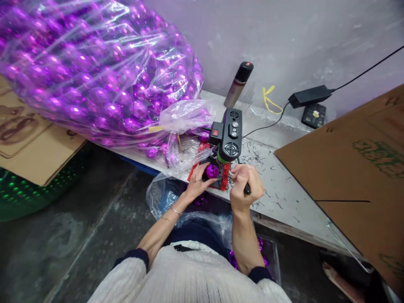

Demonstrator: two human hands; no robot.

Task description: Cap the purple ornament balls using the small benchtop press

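Observation:
My left hand [198, 180] is closed around a shiny purple ball [212, 171], holding it under the head of a small black bench machine [228, 134] with a red switch. My right hand [245, 188] is a fist wrapped round the machine's black lever handle [247, 190]. The ball rests on the machine's base, which has red edging [225, 176]. Both wrists reach out from white knitted sleeves with dark cuffs.
A huge clear plastic bag of purple balls [94, 71] lies on the white bench [284, 198] at left. A spray can [237, 84], power adapter [309, 96] and cable stand by the wall. Cardboard sheet [356, 168] at right; a bag with purple balls [249, 248] on my lap.

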